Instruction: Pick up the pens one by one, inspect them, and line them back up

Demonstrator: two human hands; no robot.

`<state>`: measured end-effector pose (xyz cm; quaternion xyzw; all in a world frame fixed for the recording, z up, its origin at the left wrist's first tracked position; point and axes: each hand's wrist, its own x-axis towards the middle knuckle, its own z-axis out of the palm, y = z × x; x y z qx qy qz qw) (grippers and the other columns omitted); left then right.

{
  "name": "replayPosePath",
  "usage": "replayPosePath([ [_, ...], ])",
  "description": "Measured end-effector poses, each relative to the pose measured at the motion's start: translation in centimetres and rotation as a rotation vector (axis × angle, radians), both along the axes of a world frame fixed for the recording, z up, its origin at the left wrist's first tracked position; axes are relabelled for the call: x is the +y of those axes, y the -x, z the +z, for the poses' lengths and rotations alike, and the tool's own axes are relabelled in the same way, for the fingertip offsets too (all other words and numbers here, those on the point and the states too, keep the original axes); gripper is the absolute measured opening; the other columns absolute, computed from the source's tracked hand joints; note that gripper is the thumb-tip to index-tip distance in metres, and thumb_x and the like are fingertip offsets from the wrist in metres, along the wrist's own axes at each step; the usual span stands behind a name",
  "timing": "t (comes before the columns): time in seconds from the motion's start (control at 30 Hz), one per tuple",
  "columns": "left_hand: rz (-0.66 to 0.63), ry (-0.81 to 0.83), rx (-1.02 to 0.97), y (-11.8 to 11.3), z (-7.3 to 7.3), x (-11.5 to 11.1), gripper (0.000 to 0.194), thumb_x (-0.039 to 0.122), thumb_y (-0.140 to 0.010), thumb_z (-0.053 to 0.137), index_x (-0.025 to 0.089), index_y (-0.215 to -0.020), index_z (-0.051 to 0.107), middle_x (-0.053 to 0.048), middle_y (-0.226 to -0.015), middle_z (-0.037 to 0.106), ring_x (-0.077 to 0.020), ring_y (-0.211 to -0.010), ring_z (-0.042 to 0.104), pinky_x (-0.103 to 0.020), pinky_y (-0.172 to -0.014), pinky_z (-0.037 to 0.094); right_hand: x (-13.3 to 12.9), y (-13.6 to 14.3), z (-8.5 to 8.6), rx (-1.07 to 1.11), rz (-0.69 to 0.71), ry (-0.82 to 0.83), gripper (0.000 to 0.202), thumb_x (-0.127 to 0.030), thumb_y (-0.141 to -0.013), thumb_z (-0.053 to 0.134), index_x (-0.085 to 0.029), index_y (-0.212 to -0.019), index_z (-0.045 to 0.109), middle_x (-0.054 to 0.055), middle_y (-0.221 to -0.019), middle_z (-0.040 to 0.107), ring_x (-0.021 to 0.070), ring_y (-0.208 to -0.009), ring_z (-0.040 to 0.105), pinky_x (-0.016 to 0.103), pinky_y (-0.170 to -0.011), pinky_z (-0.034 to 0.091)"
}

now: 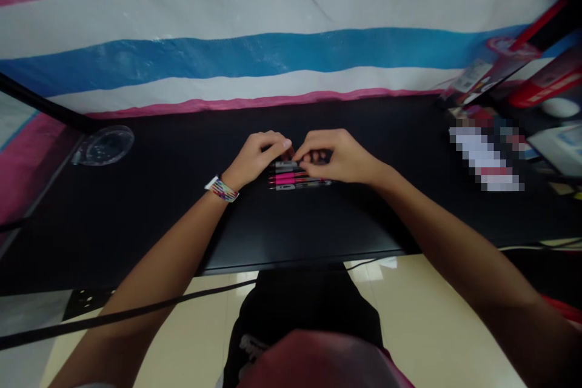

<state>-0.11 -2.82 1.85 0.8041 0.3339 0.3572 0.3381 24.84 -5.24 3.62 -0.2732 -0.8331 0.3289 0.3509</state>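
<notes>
Several pens lie side by side on the black tabletop, among them a pink pen (285, 178) and a dark-tipped pen (286, 187) nearest me. At the far side of the row is a clear-barrelled pen with a clip (284, 165). My right hand (339, 154) pinches near this far pen with thumb and forefinger, its other fingers curled under. My left hand (261, 156) is at the pen's left end, closed, with the thumb reaching toward the right hand. What its fingertips hold, if anything, is hidden. A woven band circles the left wrist.
A clear round plastic lid (109, 145) lies at the left of the black table (150, 218). At the right stand a clear plastic cup (504, 60), a red container (548, 82) and a white box (559, 145). A striped sheet (291, 51) hangs behind. A dark cable (182, 299) crosses in front.
</notes>
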Motion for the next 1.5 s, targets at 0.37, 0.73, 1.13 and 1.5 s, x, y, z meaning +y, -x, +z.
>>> replayPosePath([
  [0.37,0.242,-0.147,-0.038,0.2,-0.9,0.8,0.02,0.04,-0.103,0.075,0.023,-0.095,0.08,-0.005,-0.096,0.08,-0.0223,-0.091,0.073,-0.038,-0.089,0.055,3.7,-2.0,-1.9,0.328,-0.311,0.469,0.024,-0.044,-0.09,0.084,-0.02,-0.095,0.088,0.002,-0.074,0.072,0.0137,-0.064,0.058,0.027,-0.058,0.045],
  [0.73,0.287,-0.137,0.015,0.6,-1.3,1.1,0.02,0.043,-0.102,0.072,0.023,-0.099,0.076,-0.004,-0.095,0.078,-0.0224,-0.088,0.069,-0.037,-0.084,0.053,4.1,-2.2,-2.6,0.501,-0.267,0.714,0.026,-0.031,-0.078,0.094,-0.019,-0.101,0.09,0.007,-0.09,0.082,0.0158,-0.072,0.07,0.031,-0.068,0.063],
  [1.13,0.234,-0.449,0.347,1.8,-0.7,1.3,0.037,0.047,-0.114,0.052,0.023,-0.114,0.08,-0.012,-0.111,0.082,-0.0311,-0.1,0.068,-0.049,-0.102,0.051,4.1,-2.1,-2.5,0.541,-0.242,0.75,0.032,-0.035,-0.079,0.101,-0.017,-0.103,0.09,0.009,-0.091,0.084,0.0176,-0.076,0.076,0.033,-0.077,0.071],
  [1.5,0.17,-0.38,0.337,1.8,-1.2,1.6,0.039,0.048,-0.114,0.053,0.024,-0.121,0.084,-0.01,-0.1,0.08,-0.0285,-0.093,0.068,-0.046,-0.096,0.053,4.7,-2.2,-3.3,0.554,-0.292,0.701,0.033,-0.031,-0.069,0.108,-0.017,-0.093,0.09,0.008,-0.083,0.083,0.0199,-0.076,0.079,0.037,-0.083,0.075],
])
